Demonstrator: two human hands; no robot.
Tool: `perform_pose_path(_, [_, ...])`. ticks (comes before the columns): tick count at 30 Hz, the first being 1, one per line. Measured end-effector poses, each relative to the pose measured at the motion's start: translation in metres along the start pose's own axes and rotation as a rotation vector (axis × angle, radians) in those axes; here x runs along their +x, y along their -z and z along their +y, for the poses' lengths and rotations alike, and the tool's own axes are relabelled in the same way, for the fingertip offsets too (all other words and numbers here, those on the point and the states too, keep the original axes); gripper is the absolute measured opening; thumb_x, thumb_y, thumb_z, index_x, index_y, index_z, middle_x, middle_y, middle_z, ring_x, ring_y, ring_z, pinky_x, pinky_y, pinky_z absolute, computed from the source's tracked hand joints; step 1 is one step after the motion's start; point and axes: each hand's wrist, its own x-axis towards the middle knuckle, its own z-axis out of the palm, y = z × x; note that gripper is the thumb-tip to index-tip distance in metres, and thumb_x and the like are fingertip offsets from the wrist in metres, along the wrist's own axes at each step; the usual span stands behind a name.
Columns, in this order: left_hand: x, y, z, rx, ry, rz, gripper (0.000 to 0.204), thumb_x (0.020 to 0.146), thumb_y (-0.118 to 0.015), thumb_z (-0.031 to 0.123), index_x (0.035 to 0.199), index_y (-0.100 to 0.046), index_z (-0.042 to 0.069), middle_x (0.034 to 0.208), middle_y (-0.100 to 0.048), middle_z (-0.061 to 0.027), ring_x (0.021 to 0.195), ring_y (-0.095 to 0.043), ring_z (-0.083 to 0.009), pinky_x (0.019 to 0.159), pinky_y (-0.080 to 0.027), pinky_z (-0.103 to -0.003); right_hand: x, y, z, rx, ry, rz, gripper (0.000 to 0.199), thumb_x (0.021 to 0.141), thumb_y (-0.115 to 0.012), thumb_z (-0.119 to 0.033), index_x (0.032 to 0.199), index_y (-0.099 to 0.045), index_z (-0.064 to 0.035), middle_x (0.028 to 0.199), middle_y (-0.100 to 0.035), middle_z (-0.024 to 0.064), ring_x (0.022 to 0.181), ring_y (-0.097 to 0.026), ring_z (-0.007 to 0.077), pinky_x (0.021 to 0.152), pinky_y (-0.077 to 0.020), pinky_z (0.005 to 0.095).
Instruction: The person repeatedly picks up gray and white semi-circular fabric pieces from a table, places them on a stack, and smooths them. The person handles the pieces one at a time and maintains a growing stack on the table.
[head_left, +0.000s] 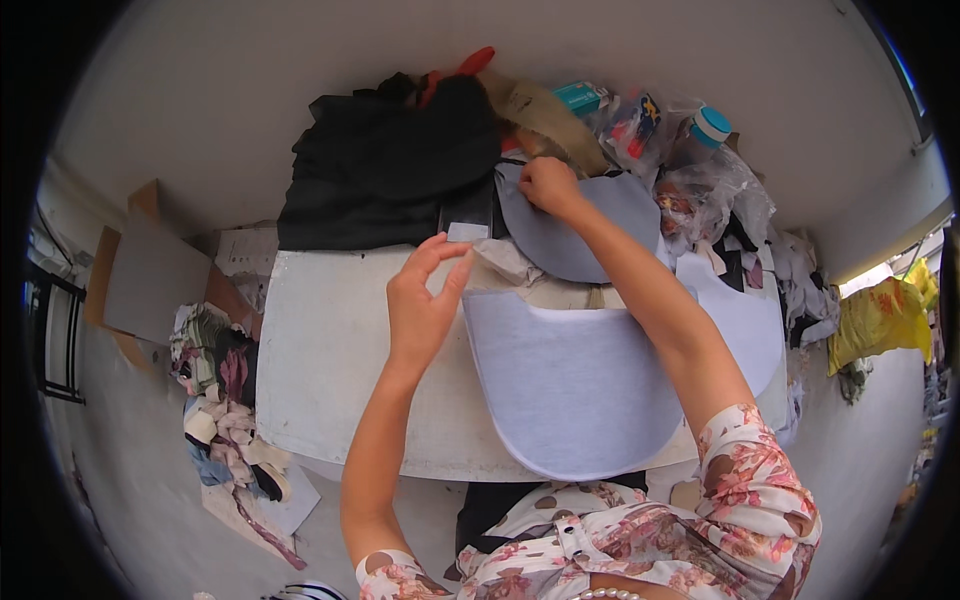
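Observation:
My left hand is raised over the table with thumb and fingers bent and apart, and nothing shows between them. Just beyond its fingertips lie a small white label-like piece and a crumpled pale cloth or paper. My right hand reaches farther, its fingers curled closed at the far left edge of a grey-blue curved fabric piece. Nearer to me, a stack of pale lavender U-shaped fabric pieces lies partly under my right forearm. A similar pale piece sits to its right.
Black fabric is piled at the table's far left. Clear plastic bags, a blue-lidded jar and a teal box crowd the far right. Fabric scraps and a cardboard box lie left of the white table.

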Motion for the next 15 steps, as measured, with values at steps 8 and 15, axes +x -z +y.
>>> perform_pose_path(8, [0.082,-0.049,-0.019,-0.113,0.550,-0.213,0.030,0.093,-0.058,0.029,0.110,-0.065,0.005,0.089,-0.066,-0.0032,0.086,-0.059,-0.0117,0.076,-0.045,-0.025,-0.029,0.068,-0.019,0.216,0.117,0.129,0.012,0.076,-0.061,-0.017,0.082,-0.070,-0.0102,0.081,-0.067,0.0127,0.076,-0.064,0.0330,0.069,-0.0503,0.0422])
perform_pose_path(15, [0.099,-0.089,0.004,-0.614,0.432,-0.079,0.022,0.092,-0.061,0.022,0.104,-0.067,0.005,0.078,-0.060,0.0043,0.071,-0.051,-0.0037,0.064,-0.039,-0.019,-0.064,0.131,-0.042,0.380,0.359,0.283,0.030,0.075,-0.063,-0.012,0.104,-0.062,-0.0043,0.108,-0.063,0.0103,0.093,-0.061,0.0271,0.081,-0.0487,0.0341])
